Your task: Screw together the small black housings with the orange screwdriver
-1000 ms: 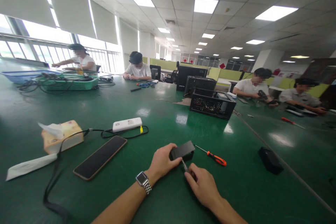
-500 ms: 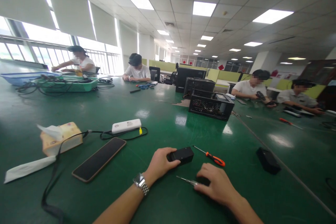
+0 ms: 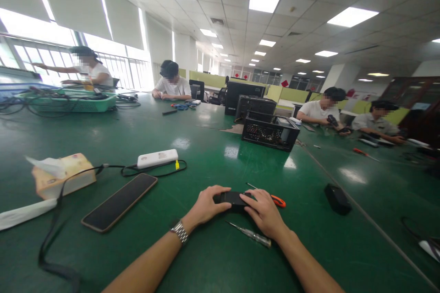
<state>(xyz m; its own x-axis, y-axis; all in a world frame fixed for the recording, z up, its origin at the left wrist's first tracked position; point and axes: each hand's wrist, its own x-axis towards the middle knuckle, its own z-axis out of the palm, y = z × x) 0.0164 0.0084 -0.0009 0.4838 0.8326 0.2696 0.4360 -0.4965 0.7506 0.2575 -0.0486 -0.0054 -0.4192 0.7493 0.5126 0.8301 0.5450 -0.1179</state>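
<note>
A small black rectangular box (image 3: 234, 198) lies on the green table between my hands. My left hand (image 3: 208, 205) grips its left end, thumb at the near side and fingers at the far side. At the right end, my right hand (image 3: 264, 214) has its thumb and fingers closed on the box. Just in front of the box rests a thin screwdriver (image 3: 253, 235) with a clear handle, touched by neither hand. Behind my right hand lies an orange-and-black screwdriver (image 3: 278, 201), its middle partly hidden by that hand.
To the left are a phone (image 3: 120, 202), a white power bank (image 3: 157, 158) with a cable, and a tissue pack (image 3: 65, 176). Another black box (image 3: 338, 198) sits at right. Computer cases (image 3: 270, 132) and a green basket (image 3: 68, 103) stand farther back. Several people sit around the table.
My right hand has let go of the clear-handled screwdriver, leaving it on the table, and moved up and left onto the black box. My left hand still holds the box.
</note>
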